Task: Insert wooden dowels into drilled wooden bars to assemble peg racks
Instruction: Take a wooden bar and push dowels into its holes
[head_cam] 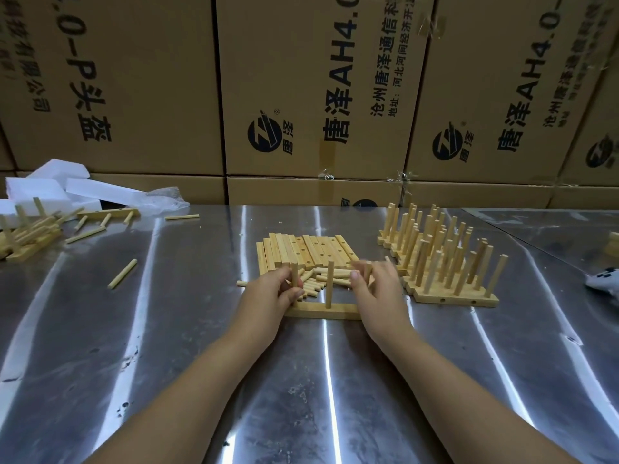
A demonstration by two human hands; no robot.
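Observation:
A drilled wooden bar (321, 310) lies flat on the metal table (167, 346) right in front of me. Three dowels stand upright in it. My left hand (273, 293) pinches the left dowel (294, 274) near its base. A middle dowel (330, 283) stands free. My right hand (376, 289) grips the right dowel (367, 271), which is partly hidden by my fingers and blurred. Behind the bar lies a heap of loose dowels (316, 281), and behind that a row of drilled bars (301, 251) lying side by side.
Several finished peg racks (442, 262) stand close together at the right. At the far left lie a pile of racks and dowels (30, 232), stray dowels (122, 273), and white foam blocks (50, 187). Cardboard boxes (301, 95) wall off the back edge.

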